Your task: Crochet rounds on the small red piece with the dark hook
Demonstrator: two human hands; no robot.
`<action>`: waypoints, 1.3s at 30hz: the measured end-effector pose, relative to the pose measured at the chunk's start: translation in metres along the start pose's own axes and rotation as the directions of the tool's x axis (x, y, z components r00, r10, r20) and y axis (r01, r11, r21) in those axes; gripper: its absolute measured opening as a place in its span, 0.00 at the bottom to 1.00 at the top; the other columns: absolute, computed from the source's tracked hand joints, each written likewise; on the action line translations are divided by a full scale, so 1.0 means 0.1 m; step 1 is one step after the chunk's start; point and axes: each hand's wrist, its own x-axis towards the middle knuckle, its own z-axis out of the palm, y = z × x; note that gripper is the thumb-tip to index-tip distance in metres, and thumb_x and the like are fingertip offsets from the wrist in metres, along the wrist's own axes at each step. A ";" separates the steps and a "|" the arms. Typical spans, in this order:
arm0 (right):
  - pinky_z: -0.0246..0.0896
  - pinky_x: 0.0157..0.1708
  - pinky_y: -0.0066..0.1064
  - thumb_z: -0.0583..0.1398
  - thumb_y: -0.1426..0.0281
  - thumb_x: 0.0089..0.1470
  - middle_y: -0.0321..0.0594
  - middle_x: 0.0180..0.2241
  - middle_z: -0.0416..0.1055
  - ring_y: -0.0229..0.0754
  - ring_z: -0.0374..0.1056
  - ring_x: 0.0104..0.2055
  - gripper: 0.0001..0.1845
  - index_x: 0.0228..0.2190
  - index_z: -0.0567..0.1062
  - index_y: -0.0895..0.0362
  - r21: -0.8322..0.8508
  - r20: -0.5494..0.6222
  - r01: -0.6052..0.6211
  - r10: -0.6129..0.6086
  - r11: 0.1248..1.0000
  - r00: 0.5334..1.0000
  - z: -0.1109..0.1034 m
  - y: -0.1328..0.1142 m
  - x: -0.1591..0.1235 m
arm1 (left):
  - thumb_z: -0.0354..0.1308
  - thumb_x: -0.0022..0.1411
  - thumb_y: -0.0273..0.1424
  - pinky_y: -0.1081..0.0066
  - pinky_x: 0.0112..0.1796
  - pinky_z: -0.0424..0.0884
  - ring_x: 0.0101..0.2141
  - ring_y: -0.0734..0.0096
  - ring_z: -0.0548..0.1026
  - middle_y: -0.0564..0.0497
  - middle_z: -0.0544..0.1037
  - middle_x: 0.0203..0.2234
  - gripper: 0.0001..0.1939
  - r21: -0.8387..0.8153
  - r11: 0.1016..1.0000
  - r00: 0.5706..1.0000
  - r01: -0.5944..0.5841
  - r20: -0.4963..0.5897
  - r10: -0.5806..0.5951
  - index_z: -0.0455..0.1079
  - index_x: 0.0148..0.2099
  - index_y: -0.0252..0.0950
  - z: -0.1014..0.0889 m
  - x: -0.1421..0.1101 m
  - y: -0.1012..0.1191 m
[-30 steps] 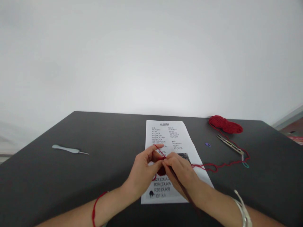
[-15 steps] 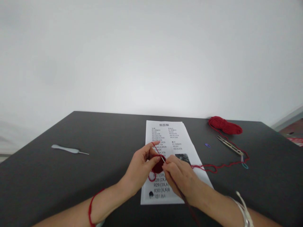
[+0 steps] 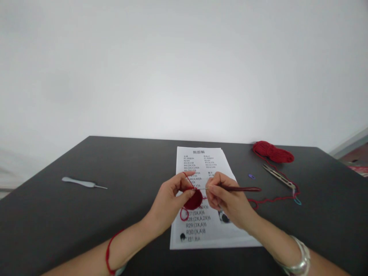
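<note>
Both clamped | left hand (image 3: 169,201) on crochet piece (image 3: 195,199) | right hand (image 3: 227,197) on crochet hook (image 3: 238,189) (dark-handled)

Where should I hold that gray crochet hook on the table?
Pinch the fat gray handle from above, coming from its left end. The hook lies flat on the table, and its thin metal tip points right, away from your fingers.
</note>
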 end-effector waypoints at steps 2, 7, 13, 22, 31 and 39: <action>0.50 0.17 0.24 0.59 0.66 0.55 0.29 0.20 0.60 0.32 0.54 0.18 0.11 0.26 0.62 0.54 0.000 -0.016 0.030 -0.030 1.000 0.999 0.04 0.04 0.01 | 0.62 0.50 0.24 0.71 0.33 0.65 0.25 0.75 0.69 0.58 0.70 0.21 0.17 -0.153 0.983 0.995 0.100 0.019 -0.098 0.72 0.45 0.37 0.02 0.00 -0.01; 0.54 0.23 0.27 0.54 0.76 0.57 0.33 0.25 0.62 0.35 0.57 0.24 0.07 0.29 0.63 0.53 -0.662 0.151 0.435 -0.460 0.610 0.875 0.10 0.15 -0.07 | 0.66 0.47 0.23 0.74 0.28 0.63 0.23 0.79 0.68 0.58 0.71 0.22 0.21 -0.390 0.880 0.962 0.271 0.094 -0.255 0.72 0.46 0.34 0.09 -0.04 -0.01; 0.58 0.27 0.30 0.52 0.80 0.58 0.37 0.28 0.65 0.39 0.60 0.28 0.10 0.38 0.64 0.53 -0.758 0.499 0.648 -0.572 0.075 0.651 0.01 0.15 -0.07 | 0.67 0.45 0.22 0.74 0.30 0.65 0.24 0.78 0.70 0.56 0.73 0.23 0.24 -0.527 0.771 0.934 0.358 0.199 -0.297 0.72 0.48 0.34 0.09 -0.06 0.05; 0.55 0.22 0.25 0.59 0.71 0.55 0.33 0.26 0.62 0.34 0.58 0.24 0.07 0.27 0.65 0.54 -0.390 0.068 0.275 -0.270 0.879 0.960 0.00 -0.07 -0.02 | 0.65 0.44 0.19 0.78 0.27 0.62 0.23 0.81 0.67 0.56 0.70 0.23 0.23 -0.537 0.768 0.937 0.348 0.227 -0.265 0.73 0.46 0.32 -0.04 0.05 0.03; 0.53 0.22 0.27 0.62 0.70 0.52 0.35 0.26 0.66 0.34 0.57 0.24 0.07 0.25 0.68 0.55 -0.352 0.096 0.220 -0.198 0.910 0.975 -0.11 -0.17 -0.03 | 0.63 0.44 0.18 0.79 0.26 0.61 0.24 0.82 0.68 0.55 0.70 0.25 0.22 -0.454 0.798 0.899 0.396 0.368 -0.237 0.75 0.44 0.32 -0.14 0.09 0.05; 0.49 0.19 0.24 0.66 0.72 0.48 0.35 0.27 0.67 0.31 0.56 0.22 0.08 0.25 0.70 0.57 -0.088 0.204 0.084 -0.065 0.993 0.977 -0.17 -0.20 -0.01 | 0.61 0.42 0.20 0.78 0.24 0.59 0.22 0.81 0.65 0.54 0.70 0.23 0.21 -0.338 0.797 0.801 0.501 0.531 -0.278 0.75 0.43 0.30 -0.22 0.12 0.06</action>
